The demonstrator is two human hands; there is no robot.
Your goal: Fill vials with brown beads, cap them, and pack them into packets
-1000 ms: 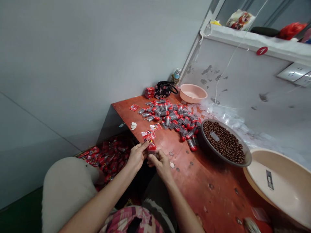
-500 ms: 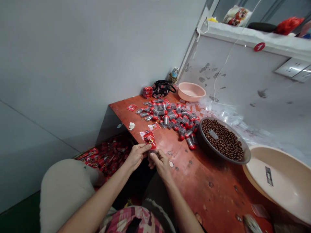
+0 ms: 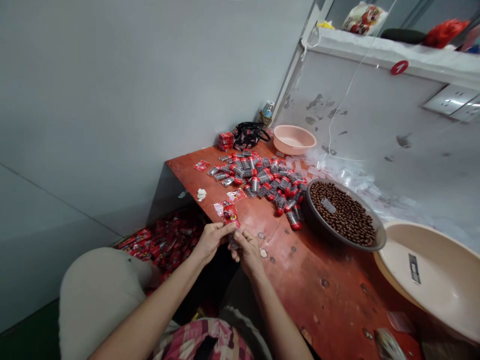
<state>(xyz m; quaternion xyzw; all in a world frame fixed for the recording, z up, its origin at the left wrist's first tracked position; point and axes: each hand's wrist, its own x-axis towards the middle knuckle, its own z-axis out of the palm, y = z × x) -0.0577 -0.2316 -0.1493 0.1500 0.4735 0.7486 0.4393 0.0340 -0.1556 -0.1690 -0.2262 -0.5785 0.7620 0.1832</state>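
Pinching a red packet point(image 3: 231, 215) in the fingertips of my left hand point(image 3: 212, 243) and right hand point(image 3: 249, 255), my forearms angle inward at the edge of the worn red tabletop point(image 3: 311, 285). Bare surface lies open to my right.

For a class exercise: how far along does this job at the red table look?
Done, it seems: red-capped clear tubes lie heaped on the red-topped table, and shiny red packets are piled below it. In hand: the left hand and right hand grip a small red packet. Still left: brown beads fill a dark round bowl.

Grey wall point(image 3: 150, 90), scuffed panel point(image 3: 360, 115), wall sockets point(image 3: 450, 100), white shelf point(image 3: 375, 45), green floor point(image 3: 26, 320)
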